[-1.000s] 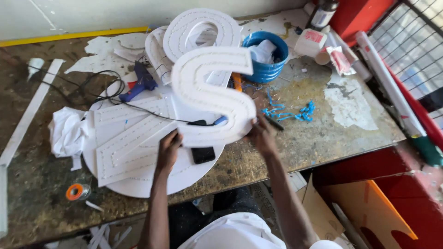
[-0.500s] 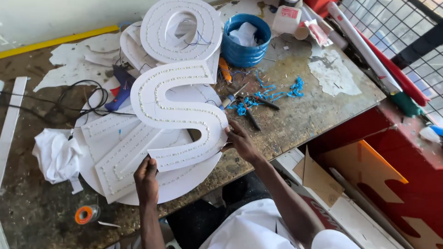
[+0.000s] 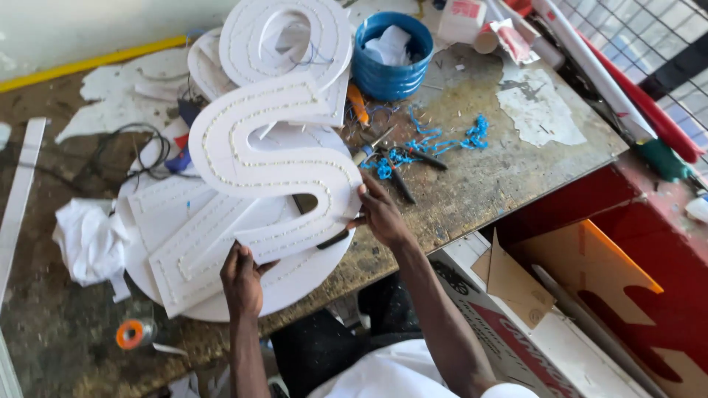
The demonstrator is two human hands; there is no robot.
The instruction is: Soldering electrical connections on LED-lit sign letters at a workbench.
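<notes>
- Head view, surroundings: we find a worn, stained workbench [image 3: 472, 177] strewn with scraps, a pale wall at twelve o'clock and red cabinet sides with cardboard pieces at four o'clock.
- Head view, main item: a white S-shaped sign letter [image 3: 273, 166], its face lined with rows of small studs, sits at the centre of the bench, overlapping a round white board [image 3: 295, 284] and flat white panels beneath.
- Head view, left hand [image 3: 242, 278]: at seven o'clock of the letter, fingers curled and pinching its lower tail edge.
- Head view, right hand [image 3: 380, 214]: at four o'clock of the letter, fingers closed on the lower right curve, thumb on top.
- Head view, change noted: against the frames of a second and half a second ago, the letter has swung from lying near level across the view to a slanted set, top toward eleven o'clock, and both hands have shifted along its lower rim. We judge that it is being turned or repositioned on the board, not released.
- Head view, neighbours: a second curved white letter [image 3: 287, 37] at twelve o'clock; a blue bucket [image 3: 391, 63] holding a crumpled rag at one o'clock; blue wire offcuts [image 3: 442, 144] and small hand tools at two o'clock; an orange tape roll [image 3: 131, 334] at eight o'clock; crumpled white cloth [image 3: 92, 239] at nine o'clock.
</notes>
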